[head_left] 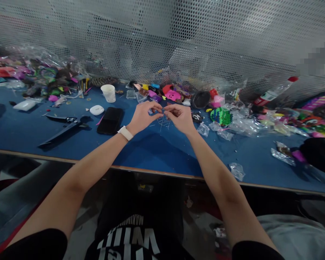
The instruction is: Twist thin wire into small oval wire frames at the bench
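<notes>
Above the blue table [157,151], my left hand [147,116] and my right hand [179,116] meet with their fingertips almost touching. Thumb and forefinger are pinched on both hands. Something small and thin sits between them, too small to name. Just below the fingertips, several thin pale strands [164,122] lie on the table. A white band [125,133] circles my left wrist. Beside that wrist lies a black phone [110,120], with a white rounded case [96,109] to its left.
Black scissor-like blades [65,131] lie at the left. A white cup [108,93] stands behind the phone. Colourful small items and plastic bags [241,121] pile along the perforated metal panel [151,39]. A bottle [276,92] leans at right; a black rounded object [319,153] sits near the right edge.
</notes>
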### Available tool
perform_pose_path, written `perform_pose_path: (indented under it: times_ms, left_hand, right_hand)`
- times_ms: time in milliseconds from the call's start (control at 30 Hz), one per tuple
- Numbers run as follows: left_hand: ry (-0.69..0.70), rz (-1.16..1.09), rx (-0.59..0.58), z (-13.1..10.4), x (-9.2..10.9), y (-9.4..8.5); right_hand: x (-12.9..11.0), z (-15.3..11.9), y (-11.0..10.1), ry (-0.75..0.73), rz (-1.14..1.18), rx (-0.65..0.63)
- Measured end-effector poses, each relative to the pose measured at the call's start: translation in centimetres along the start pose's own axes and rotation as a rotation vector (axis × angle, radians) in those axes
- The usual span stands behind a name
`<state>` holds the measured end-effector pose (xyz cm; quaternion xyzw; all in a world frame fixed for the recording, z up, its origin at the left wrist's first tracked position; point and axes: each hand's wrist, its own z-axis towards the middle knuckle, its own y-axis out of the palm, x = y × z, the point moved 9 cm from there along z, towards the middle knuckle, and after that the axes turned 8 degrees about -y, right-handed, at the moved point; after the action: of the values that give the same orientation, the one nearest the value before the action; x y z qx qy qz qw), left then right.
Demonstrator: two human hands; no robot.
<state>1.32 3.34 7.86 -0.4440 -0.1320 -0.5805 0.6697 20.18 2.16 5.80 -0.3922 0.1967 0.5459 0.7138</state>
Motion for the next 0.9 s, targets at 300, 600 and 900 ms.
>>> perform_pose_path:
  times_ms: [300,600,900]
  left_hand:
    - [-0.047,-0.099,0.003,0.0,-0.3,0.1]
    - [-0.280,-0.455,-0.131,0.3,-4.0,2.7]
    - [0.046,0.035,0.065,-0.4,0.8,0.0]
  right_hand:
    - [-3.0,0.1,0.1,-0.166,-0.181,-0.007]
    - [-4.0,-0.2,0.9,-0.298,-0.232,-0.053]
    - [-0.1,-0.1,0.6,-0.011,-0.009,0.075]
